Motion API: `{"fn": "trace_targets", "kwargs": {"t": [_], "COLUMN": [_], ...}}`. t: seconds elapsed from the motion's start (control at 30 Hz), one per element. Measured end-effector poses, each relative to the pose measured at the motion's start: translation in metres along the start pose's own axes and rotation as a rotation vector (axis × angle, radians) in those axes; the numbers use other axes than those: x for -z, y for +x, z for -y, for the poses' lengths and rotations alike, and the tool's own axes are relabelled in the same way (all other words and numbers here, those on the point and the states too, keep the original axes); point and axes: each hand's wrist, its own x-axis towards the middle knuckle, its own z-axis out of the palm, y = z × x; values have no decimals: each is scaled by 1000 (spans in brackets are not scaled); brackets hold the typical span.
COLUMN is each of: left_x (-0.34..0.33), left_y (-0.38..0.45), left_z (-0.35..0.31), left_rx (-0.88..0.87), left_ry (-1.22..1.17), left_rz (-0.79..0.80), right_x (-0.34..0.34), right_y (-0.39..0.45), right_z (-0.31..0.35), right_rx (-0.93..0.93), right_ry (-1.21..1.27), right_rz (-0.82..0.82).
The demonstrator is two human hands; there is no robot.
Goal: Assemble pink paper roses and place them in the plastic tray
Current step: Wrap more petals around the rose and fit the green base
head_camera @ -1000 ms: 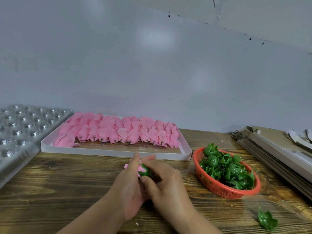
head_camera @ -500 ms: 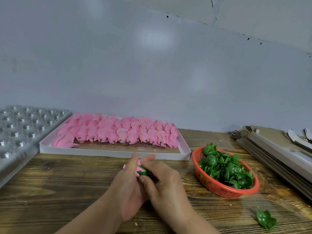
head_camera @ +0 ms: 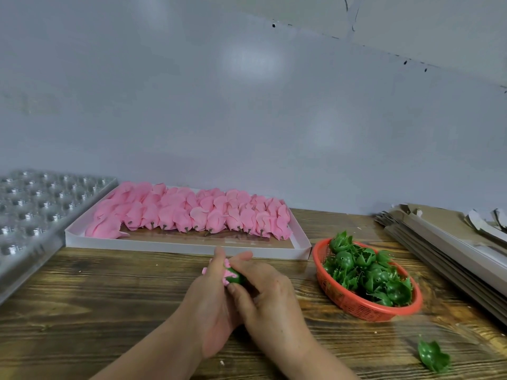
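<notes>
low on the wooden plank worktop [head_camera: 104, 297], the left hand [head_camera: 211, 305] and the right hand [head_camera: 270, 292] meet around one small pink paper rose head [head_camera: 227, 270] with a green plastic calyx cup [head_camera: 236, 278] against its base. the left fingers [head_camera: 219, 260] are curled round the pink petals from the side, and the right fingers [head_camera: 241, 256] pinch the green cup from above and below, so both hands grip the same small assembly just above the wood. the step in hand looks like seating the cup onto the flower's base; to do it well, the left hand should cradle the petals loosely, since thin paper will likely crease under a hard squeeze, while the right hand pushes the cup straight along the stem line, perhaps with a slight twist, until the green points sit flush against the petals. whether the stem is through the cup's hole is hidden by the fingers. to the right, a lone green plastic calyx [head_camera: 433, 356] lies loose near the front edge, and farther back an oval red mesh basket [head_camera: 356, 305] holds a heap of the same green cups, within easy reach for the next one. beyond the hands, a shallow white cardboard box [head_camera: 175, 245] holds rows of unfinished pink paper flowers [head_camera: 192, 212] lying stem-forward. at far left sits the clear plastic tray with round cells [head_camera: 30, 207], where the finished rose should go; its cells look unfilled as far as can be seen. a stack of flat grey card sheets [head_camera: 444, 242] lies at far right.
</notes>
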Motion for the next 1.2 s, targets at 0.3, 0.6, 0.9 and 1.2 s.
{"fn": "trace_targets", "kwargs": {"t": [0.3,0.6,0.9,1.2], "left_x": [-2,-1,-1,-6], "left_y": [-2,-2,-3,-7], "left_z": [0,-2,-2,-2], "left_rx": [4,29,43,56], "left_ry": [30,65,42,23], "left_rz": [-33,-30,-31,-52], "right_x": [1,1,2,0], "right_y": [3,1,1,1], "right_z": [-1,-2,-3,-4], "right_rx": [-74,-35,1,32], "right_ry": [62,60,48,32], "right_rz": [29,0,-17,-15]}}
